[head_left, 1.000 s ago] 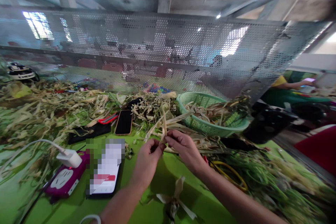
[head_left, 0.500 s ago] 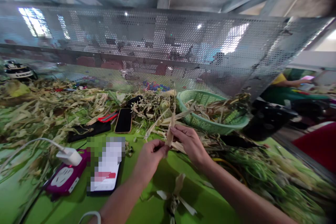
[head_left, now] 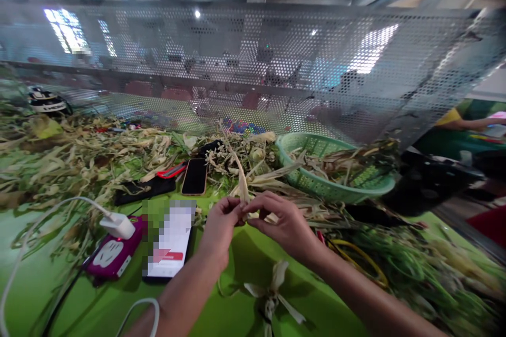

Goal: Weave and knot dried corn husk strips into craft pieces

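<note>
Between my two hands a pale, dry corn husk strip point(head_left: 242, 181) points up and away, narrowing to a thin tip. My left hand point(head_left: 221, 226) pinches its lower end between thumb and fingers. The fingers of my right hand point(head_left: 279, 221) are bent and meet the same end from the right, touching the strip close to the left fingertips. On the green table point(head_left: 249, 300) below them lies a knotted husk piece point(head_left: 272, 295) with several strips spreading from its middle.
A green basket point(head_left: 336, 189) of dried husks stands right of centre. Loose husks point(head_left: 90, 163) cover the left side. Two phones, a purple power strip point(head_left: 114, 253) with a white charger, and red-handled scissors or cutter point(head_left: 172, 170) lie leftward. A perforated metal screen point(head_left: 237, 63) rises behind.
The strip's tip has swung from upright to leaning left. My right hand has moved down along it to the lower end, beside my left fingers. The view has shifted slightly left.
</note>
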A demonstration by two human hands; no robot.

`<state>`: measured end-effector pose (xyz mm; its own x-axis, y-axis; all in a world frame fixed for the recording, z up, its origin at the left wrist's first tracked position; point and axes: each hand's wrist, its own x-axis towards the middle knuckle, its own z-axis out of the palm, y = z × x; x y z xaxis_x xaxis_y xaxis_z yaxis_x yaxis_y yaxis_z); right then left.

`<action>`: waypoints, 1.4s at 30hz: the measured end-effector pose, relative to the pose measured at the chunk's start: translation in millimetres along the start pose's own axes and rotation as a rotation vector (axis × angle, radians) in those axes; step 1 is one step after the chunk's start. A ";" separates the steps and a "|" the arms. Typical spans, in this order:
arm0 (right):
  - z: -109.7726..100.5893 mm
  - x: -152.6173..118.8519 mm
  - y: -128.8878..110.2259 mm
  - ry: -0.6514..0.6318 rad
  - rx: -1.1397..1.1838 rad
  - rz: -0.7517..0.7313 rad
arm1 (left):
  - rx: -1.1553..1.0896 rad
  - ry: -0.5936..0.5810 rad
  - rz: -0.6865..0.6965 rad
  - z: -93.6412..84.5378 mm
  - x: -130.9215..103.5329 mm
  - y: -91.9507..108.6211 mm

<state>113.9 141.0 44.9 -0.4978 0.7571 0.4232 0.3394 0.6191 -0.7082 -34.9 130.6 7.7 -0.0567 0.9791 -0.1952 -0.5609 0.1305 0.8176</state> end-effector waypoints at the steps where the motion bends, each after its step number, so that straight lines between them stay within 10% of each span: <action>1: 0.7 0.1 -0.1 0.007 -0.023 -0.016 | -0.009 0.000 -0.009 -0.1 0.0 -0.5; 28: 4.4 0.4 7.2 0.120 0.054 0.165 | -0.041 -0.085 -0.042 2.3 -5.7 1.0; 42: -1.3 -1.0 10.4 0.106 -0.157 -0.155 | -0.127 -0.033 -0.043 4.3 -4.4 -0.9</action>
<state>119.0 146.9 37.9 -0.4699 0.6630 0.5828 0.3897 0.7482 -0.5370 -30.5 126.9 10.1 -0.0049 0.9779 -0.2088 -0.6626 0.1532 0.7331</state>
